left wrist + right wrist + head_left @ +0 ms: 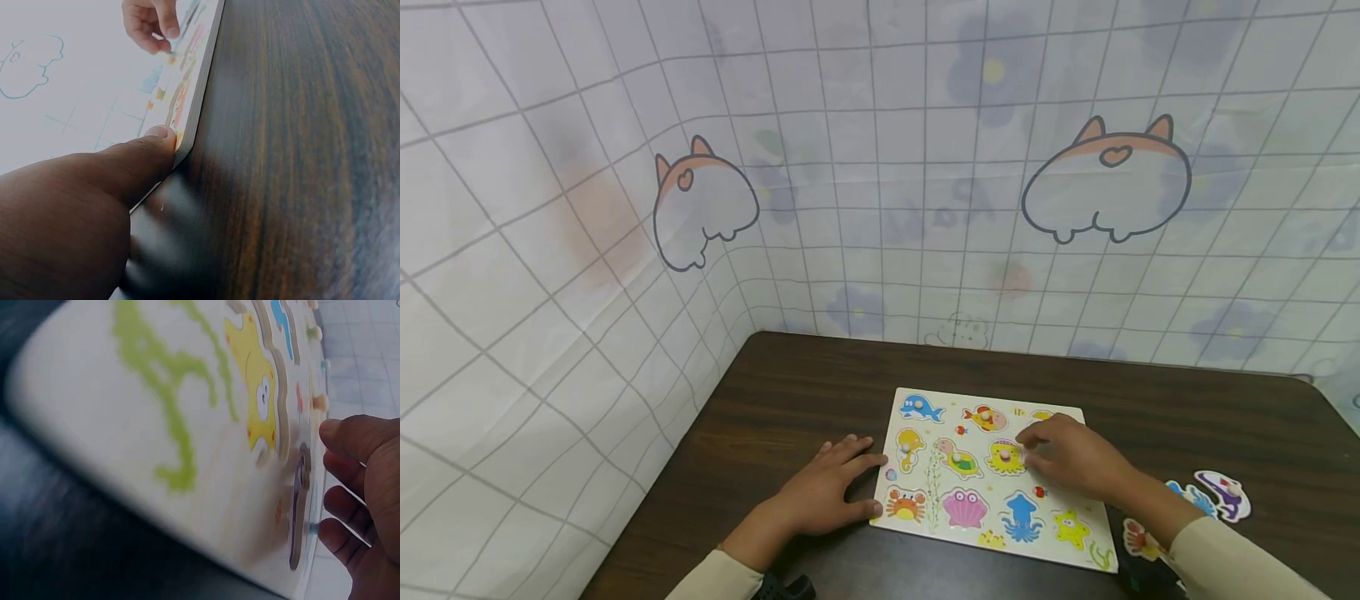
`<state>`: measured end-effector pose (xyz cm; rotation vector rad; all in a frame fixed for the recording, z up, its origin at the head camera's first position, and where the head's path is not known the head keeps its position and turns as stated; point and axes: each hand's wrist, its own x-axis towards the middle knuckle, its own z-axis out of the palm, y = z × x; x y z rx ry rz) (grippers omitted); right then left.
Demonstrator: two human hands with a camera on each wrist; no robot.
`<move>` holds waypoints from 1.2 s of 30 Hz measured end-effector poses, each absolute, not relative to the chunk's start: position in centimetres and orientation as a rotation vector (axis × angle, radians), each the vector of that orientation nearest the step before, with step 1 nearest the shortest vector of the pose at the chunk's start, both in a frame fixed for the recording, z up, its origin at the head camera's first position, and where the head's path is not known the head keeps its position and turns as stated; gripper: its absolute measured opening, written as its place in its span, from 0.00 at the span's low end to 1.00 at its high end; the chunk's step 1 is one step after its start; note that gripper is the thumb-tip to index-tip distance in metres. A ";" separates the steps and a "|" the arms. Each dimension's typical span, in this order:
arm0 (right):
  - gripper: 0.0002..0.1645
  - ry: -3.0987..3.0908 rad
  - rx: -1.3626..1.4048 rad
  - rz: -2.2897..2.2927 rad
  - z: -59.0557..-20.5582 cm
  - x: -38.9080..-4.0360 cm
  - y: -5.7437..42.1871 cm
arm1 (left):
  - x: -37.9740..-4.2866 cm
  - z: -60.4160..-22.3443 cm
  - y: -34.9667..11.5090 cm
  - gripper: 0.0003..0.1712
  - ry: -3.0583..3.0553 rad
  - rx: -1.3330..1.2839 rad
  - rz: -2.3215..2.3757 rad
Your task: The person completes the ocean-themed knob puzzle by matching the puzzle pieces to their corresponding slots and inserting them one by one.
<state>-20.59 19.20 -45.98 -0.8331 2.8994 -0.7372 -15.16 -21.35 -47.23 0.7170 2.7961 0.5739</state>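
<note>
A wooden peg puzzle board (917, 533) with sea-animal pieces lies on the dark table. My left hand (831, 487) rests at its left side, the thumb pressing the near left corner beside the crab piece (906, 504); in the left wrist view that thumb (153, 147) lies over the board's edge. Over the board's right part is my right hand (1071, 454), just right of the yellow octopus piece (1004, 457). Its fingers bend loosely with nothing between them; in the right wrist view the thumb is near a knob (320, 402). The hand hides part of the board.
Right of the board lie loose pieces: a purple-and-white one (1228, 497), a blue one (1195, 498) and a reddish one (1138, 540) partly covered by my right forearm. A grid-patterned curtain (880, 192) hangs behind the table (760, 417).
</note>
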 end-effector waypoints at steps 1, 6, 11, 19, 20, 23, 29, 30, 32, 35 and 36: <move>0.14 2.906 -0.825 -0.727 -46.0 -20.5 19.5 | -15.2 -47.2 -21.4 0.40 2.796 0.717 0.575; 0.13 2.937 -0.736 -0.681 -45.7 -20.0 20.7 | -15.1 -47.2 -21.4 0.40 2.793 0.720 0.579; 0.13 2.940 -0.680 -0.684 -45.3 -19.3 22.4 | -15.1 -47.1 -21.4 0.40 2.785 0.722 0.584; 0.14 2.981 -0.717 -0.689 -45.2 -18.9 25.1 | -15.1 -47.1 -21.4 0.40 2.793 0.727 0.570; 0.15 2.990 -0.719 -0.683 -45.2 -18.9 25.3 | -15.1 -47.0 -21.4 0.40 2.793 0.727 0.571; 0.15 3.006 -0.712 -0.674 -45.2 -18.8 25.9 | -15.1 -47.0 -21.4 0.40 2.791 0.721 0.571; 0.17 3.026 -0.654 -0.681 -45.1 -18.4 27.2 | -15.1 -47.1 -21.4 0.40 2.788 0.715 0.571; 0.17 3.030 -0.654 -0.683 -45.1 -18.3 27.5 | -15.1 -47.0 -21.4 0.40 2.787 0.716 0.573; 0.18 3.040 -0.658 -0.687 -45.0 -18.2 28.1 | -15.1 -47.0 -21.4 0.40 2.789 0.720 0.574; 0.19 3.048 -0.667 -0.682 -45.0 -18.1 28.9 | -15.1 -47.1 -21.4 0.40 2.789 0.722 0.574; 0.19 3.057 -0.666 -0.670 -45.1 -18.1 29.1 | -15.1 -47.1 -21.5 0.40 2.788 0.721 0.575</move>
